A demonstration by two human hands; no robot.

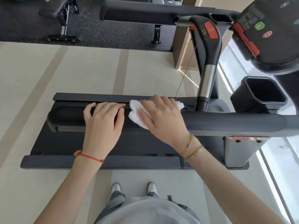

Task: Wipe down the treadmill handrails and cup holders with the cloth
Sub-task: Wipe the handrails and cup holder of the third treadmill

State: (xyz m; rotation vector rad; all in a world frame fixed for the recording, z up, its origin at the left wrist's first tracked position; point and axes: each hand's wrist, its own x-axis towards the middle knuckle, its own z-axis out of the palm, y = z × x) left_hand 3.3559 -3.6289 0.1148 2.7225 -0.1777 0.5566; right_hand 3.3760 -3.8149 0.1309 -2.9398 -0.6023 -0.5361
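The near black handrail (pixel 226 122) of the treadmill runs left to right across the middle of the view. My right hand (pixel 161 113) presses a crumpled white cloth (pixel 137 116) flat onto the rail's top, fingers spread over it. Just left of the cloth, my left hand (pixel 103 117) rests on the same rail with fingers curled over its far side. A black cup holder (pixel 258 92) stands at the right, beside the console. The far handrail (pixel 145 13) lies along the top of the view, with a second cup holder (pixel 221 18) at its right end.
The treadmill belt (pixel 97 143) and side rails lie under the near handrail. The console (pixel 267 29) with red and green buttons fills the top right. A weight bench (pixel 64 15) stands on dark flooring at top left. My shoes (pixel 134 189) are on pale floor.
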